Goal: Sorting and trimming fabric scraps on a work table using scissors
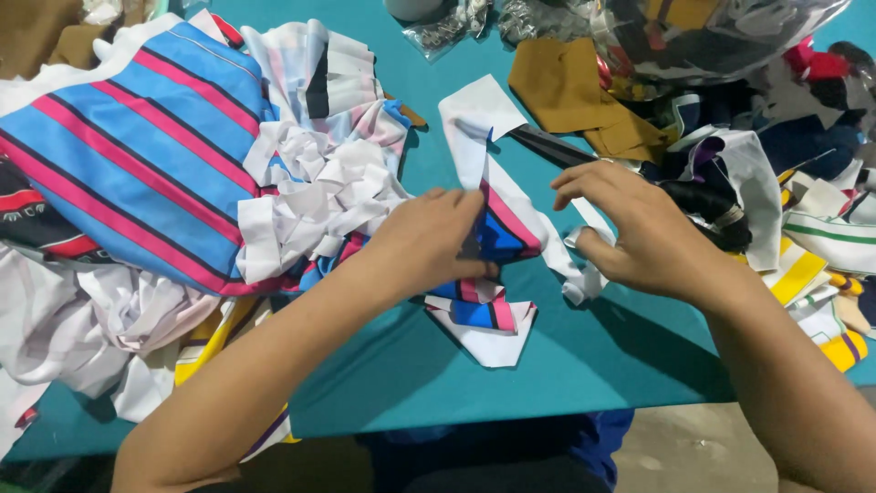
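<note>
Left hand (429,242) pinching striped fabric strip (502,228), blue/pink/white, folded

Head camera, my view: both forearms come in from the bottom edge, bare from elbow to wrist, no sleeves in sight. Left hand (429,242) and right hand (639,233) are bare too; I see no gloves, rings, watch or wristband. Fingernails look short and unpainted where I can make them out. Below the table edge I note dark blue clothing (584,438) at my lap; cut and fabric cannot be told.
</note>
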